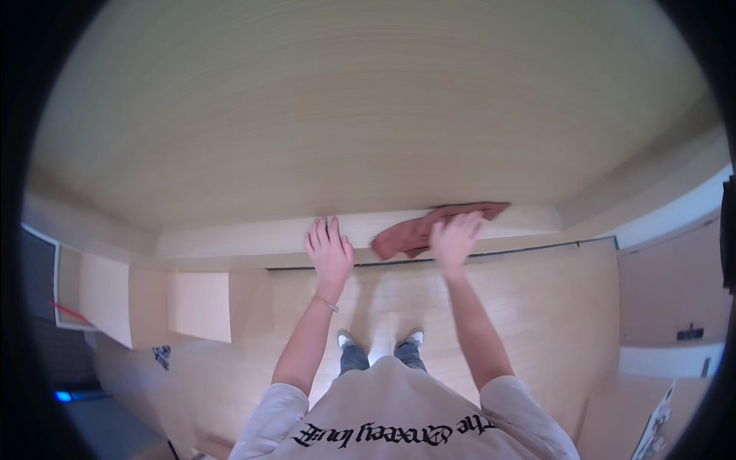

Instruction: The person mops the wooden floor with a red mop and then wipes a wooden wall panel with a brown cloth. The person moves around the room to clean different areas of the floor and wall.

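Observation:
A crumpled reddish-brown cloth [402, 237] lies along a pale wooden ledge [253, 237] in front of me. Over its right part is my right hand [456, 241], slightly blurred, with the fingers bent on the fabric. One end of the cloth sticks out past these fingertips, and the longer end trails to the left. Further left, my left hand [329, 247] rests palm down on the same ledge, its fingers a little apart and holding nothing. A bead bracelet [325, 303] circles the left wrist.
A broad wood-grain panel [368, 115] rises beyond the ledge, with side panels at both ends. Pale box-like cabinets [198, 305] stand at lower left. To the right is a door [673, 282] with a dark handle. My feet are on a light floor [535, 305].

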Demonstrator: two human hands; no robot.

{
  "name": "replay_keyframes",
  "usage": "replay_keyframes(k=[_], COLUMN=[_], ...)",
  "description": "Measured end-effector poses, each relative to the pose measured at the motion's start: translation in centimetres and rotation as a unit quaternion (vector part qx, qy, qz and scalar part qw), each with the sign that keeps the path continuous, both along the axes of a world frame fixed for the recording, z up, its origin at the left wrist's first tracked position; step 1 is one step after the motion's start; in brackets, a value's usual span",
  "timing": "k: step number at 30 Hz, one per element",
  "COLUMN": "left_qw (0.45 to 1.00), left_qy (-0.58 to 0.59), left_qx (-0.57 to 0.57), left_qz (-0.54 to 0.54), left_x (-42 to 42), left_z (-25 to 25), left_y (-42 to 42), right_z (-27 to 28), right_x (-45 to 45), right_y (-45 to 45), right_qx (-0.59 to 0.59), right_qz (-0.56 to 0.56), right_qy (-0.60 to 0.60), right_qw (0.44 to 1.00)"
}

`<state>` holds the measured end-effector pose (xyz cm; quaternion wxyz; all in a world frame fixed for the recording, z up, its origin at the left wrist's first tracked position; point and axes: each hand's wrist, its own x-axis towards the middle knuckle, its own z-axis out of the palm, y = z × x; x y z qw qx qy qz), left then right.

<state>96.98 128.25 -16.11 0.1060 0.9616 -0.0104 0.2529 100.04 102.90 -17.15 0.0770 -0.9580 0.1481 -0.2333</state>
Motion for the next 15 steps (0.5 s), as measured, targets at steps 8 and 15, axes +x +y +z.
replay_keyframes(k=[8,15], left_qw=[0.994,0.987], left_qy=[0.057,0.043], left_qx=[-0.017,-0.057], left_qz=[-0.090,-0.142], left_x=[-0.4,0.0], left_z=[1.0,-0.2], left_y=[0.8,3.7], right_z=[1.0,-0.1], right_x=[-0.8,0.8], right_y=[13.9,10.0], right_qx=[0.037,-0.026], right_qz=[0.051,-0.063], right_qy=[0.015,0.049], right_qw=[0.998,0.996])
